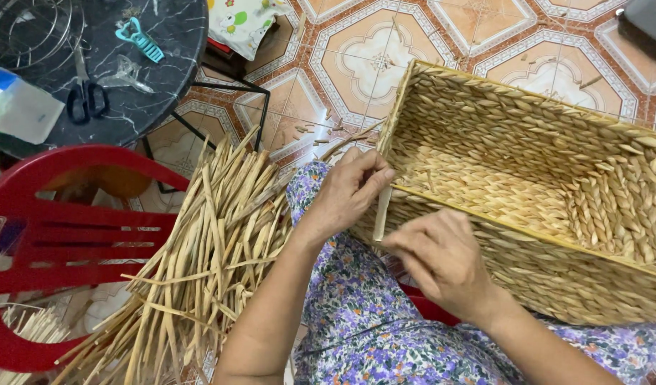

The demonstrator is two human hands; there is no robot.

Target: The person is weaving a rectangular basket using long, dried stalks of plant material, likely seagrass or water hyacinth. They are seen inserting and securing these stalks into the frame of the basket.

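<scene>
Head view shows both hands, left hand (349,189) and right hand (442,260), pinching a loose strand (382,210) at the near corner of the woven basket (527,178) resting on the lap, walls seemingly woven, rim unfinished.

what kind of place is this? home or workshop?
Most likely a home used for craft work. Patterned ceramic floor tiles, a red plastic chair and a small dark marble-look table suggest a house; the woven basket and bundle of dried reed strips show handwork.
</scene>
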